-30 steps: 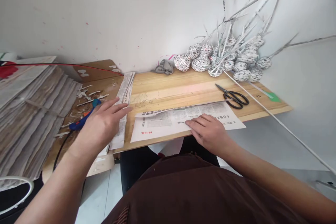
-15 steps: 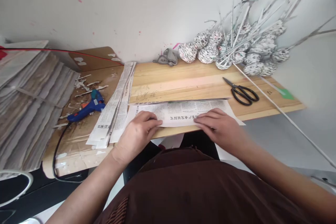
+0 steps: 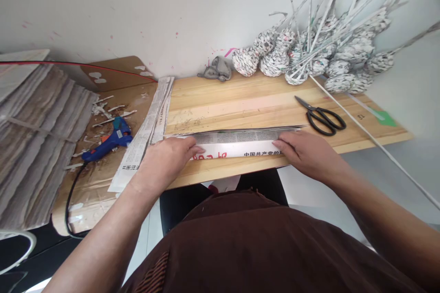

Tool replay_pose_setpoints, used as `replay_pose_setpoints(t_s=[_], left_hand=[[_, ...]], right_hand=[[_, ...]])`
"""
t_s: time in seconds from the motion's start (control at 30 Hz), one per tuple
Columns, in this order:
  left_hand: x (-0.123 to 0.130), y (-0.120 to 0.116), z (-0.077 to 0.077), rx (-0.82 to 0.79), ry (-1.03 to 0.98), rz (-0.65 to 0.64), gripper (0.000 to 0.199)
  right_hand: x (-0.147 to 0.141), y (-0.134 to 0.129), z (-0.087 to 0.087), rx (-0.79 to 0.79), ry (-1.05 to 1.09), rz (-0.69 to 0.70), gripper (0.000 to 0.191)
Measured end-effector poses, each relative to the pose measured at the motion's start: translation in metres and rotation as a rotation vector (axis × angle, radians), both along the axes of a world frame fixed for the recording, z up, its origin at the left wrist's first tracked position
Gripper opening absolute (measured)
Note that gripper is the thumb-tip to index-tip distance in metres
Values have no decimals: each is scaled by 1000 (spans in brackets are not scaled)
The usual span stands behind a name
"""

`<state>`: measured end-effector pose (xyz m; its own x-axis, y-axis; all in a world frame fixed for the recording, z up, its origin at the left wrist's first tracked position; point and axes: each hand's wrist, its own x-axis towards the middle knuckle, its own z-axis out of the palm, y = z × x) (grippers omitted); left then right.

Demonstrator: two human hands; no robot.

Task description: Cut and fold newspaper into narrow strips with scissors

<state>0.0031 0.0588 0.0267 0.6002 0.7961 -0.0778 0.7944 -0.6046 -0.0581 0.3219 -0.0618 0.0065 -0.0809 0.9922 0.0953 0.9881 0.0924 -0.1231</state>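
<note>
A sheet of newspaper lies across the front of the wooden board, its near part folded over so that red and black print shows. At the fold's left end, my left hand is closed, thumb and fingers pinching the paper. My right hand grips the right end the same way. Some fingertips are hidden behind the fold. Black-handled scissors lie open-bladed or nearly closed, I cannot tell which, beyond my right hand. Newspaper strips lie left of my left hand.
A blue glue gun rests on cardboard among paper scraps at the left. Beside it stands a tall stack of paper. Woven paper gourds and a grey cloth sit along the wall. A long thin paper rod crosses the right side.
The sheet's near edge has been folded up and away from me, showing its other side. My hands have moved apart towards its ends and slightly forward. The head view has shifted a little.
</note>
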Motion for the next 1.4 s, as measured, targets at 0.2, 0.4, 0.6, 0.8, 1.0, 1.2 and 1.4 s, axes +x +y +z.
replay_pose_setpoints(t_s=[0.2,0.4,0.6,0.8,1.0,1.2,1.4], left_hand=[[-3,-1,-10,244,19,-123,25],[-8,-9,-10,308,-4,-178,19],[-22,5,-29,217,-50,-61,32],[-33,9,-50,248,-306,13,40],[-35,4,-48,282,-285,-24,39],[-37,2,-47,300,-250,-15,36],[-38,2,-49,230,-406,35,34]], right_hand=[[3,3,-19,122,-115,-53,37],[2,2,-21,174,-192,5,40],[2,3,-20,174,-134,-20,35],[1,2,-20,214,-40,-53,51],[3,0,-25,215,-141,31,49],[3,-3,-27,268,-130,49,40],[3,-3,-26,281,-99,61,36]])
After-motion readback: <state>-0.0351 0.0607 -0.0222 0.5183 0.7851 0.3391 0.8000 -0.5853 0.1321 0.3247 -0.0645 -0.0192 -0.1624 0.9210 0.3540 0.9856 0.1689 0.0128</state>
